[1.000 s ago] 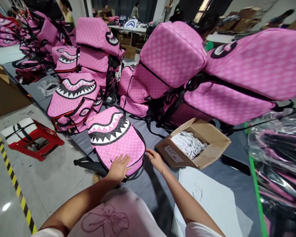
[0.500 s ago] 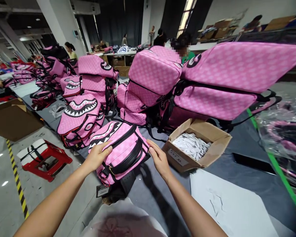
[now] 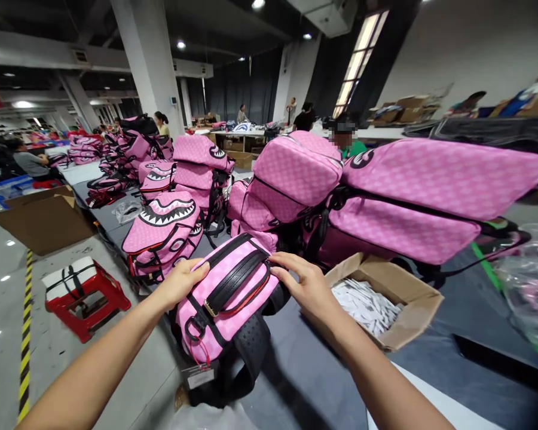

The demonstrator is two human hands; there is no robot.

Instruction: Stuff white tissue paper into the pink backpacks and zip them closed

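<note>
Backpack (image 3: 226, 295): pink checked, black straps, standing on end at the near edge of the grey table (image 3: 305, 382), between my hands.
My left hand (image 3: 182, 282): gripping its left side, fingers curled over the top edge.
My right hand (image 3: 307, 286): gripping its right side, fingertips at the black zip band.
Cardboard box (image 3: 388, 298): open, just right of my right hand, filled with white tags.
Stacked pink backpacks (image 3: 296, 173): behind, across the table.
Red stool (image 3: 87, 298): on the floor, left.

Pink backpack (image 3: 226, 292) gripped top-up between left hand (image 3: 179, 283) and right hand (image 3: 307, 286); cardboard box (image 3: 392, 301) just right of backpack.
</note>
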